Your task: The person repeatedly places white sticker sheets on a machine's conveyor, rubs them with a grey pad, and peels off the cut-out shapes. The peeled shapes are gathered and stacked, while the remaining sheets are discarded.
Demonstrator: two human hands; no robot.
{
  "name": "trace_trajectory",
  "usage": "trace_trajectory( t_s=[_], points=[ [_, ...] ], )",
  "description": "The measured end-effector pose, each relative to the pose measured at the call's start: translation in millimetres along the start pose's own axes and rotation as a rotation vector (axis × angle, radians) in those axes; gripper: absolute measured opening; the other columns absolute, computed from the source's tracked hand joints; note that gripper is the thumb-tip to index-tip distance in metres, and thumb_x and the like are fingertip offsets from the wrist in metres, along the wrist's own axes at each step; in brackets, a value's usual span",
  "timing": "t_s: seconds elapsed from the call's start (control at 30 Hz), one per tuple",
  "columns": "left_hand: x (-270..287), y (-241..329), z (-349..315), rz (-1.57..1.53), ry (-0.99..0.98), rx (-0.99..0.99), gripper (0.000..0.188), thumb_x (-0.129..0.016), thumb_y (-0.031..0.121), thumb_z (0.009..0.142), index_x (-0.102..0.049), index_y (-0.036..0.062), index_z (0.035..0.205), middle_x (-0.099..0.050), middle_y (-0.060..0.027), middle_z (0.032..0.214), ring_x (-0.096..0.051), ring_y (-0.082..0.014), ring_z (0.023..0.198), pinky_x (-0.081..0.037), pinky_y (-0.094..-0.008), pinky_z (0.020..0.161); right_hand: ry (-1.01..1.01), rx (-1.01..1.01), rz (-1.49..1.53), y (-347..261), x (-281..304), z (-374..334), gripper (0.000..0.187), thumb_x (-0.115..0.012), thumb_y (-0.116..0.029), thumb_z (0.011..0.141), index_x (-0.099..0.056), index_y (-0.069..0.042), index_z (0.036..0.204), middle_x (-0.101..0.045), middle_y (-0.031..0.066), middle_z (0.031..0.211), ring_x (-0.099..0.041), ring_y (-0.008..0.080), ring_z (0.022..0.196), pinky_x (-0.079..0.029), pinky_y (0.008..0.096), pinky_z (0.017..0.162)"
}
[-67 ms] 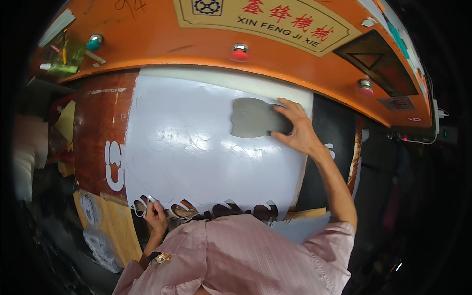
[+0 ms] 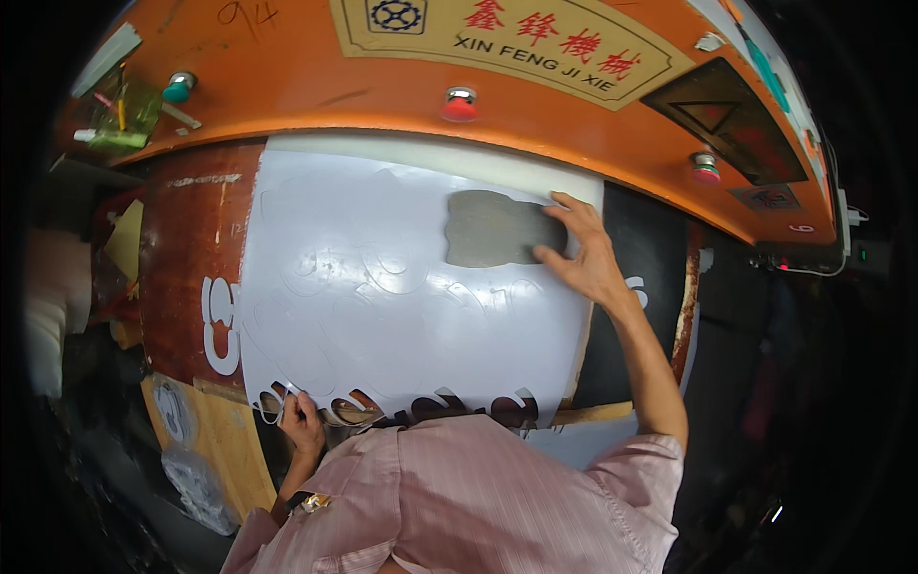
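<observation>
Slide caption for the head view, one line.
Right hand at a grey wavy-edged plate on a white sheet, left hand at the sheet's near cut-out edge, before an orange machine.

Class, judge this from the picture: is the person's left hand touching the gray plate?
Apart. The head view shows a broad stretch of white sheet between the left hand and the gray plate.

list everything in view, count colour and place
sheet: 1, white, centre
flat piece: 1, grey, on the sheet's upper right
machine: 1, orange, top
buttons: 3, green and red, on machine
cut shapes: at least 2, white, left
container: 1, greenish, upper left
wooden board: 1, tan, lower left
dark panel: 1, black, right
shirt: 1, pink, bottom
left hand: 1, pinching the sheet's lower left edge
right hand: 1, at the flat piece's right end
</observation>
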State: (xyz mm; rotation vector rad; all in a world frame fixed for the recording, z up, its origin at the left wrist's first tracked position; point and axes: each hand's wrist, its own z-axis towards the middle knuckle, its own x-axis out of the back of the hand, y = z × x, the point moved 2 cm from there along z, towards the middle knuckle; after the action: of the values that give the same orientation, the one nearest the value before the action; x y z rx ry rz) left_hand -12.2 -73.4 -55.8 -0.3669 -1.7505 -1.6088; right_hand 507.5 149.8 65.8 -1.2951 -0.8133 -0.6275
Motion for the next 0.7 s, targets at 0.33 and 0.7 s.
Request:
trace_trajectory(
  t_s=[0.33,0.7],
  points=[
    [-15,42,48,-0.150,0.112,-0.188,0.036,-0.062,0.010,0.104,-0.045,0.0013,0.073,-0.041,-0.0047,0.059,-0.036,-0.0150,0.053,-0.033,-0.0356,0.050,0.760,-0.539,0.521,6,12,-83,0.026,-0.062,-0.024,0.107,-0.067,0.001,0.100,-0.061,-0.0020,0.082,-0.052,0.0071,0.075,-0.044,0.0251,0.068],
    [-20,120,135,-0.183,0.105,-0.201,0.035,-0.062,0.017,0.103,-0.051,0.0000,0.074,-0.049,-0.0102,0.056,-0.044,-0.0172,0.050,-0.038,-0.0383,0.052,0.994,-0.104,-0.041,-48,136,8,0.027,-0.059,-0.024,0.107,-0.064,0.000,0.096,-0.059,0.0126,0.083,-0.057,0.0273,0.078,-0.047,0.0401,0.074]
  ],
)
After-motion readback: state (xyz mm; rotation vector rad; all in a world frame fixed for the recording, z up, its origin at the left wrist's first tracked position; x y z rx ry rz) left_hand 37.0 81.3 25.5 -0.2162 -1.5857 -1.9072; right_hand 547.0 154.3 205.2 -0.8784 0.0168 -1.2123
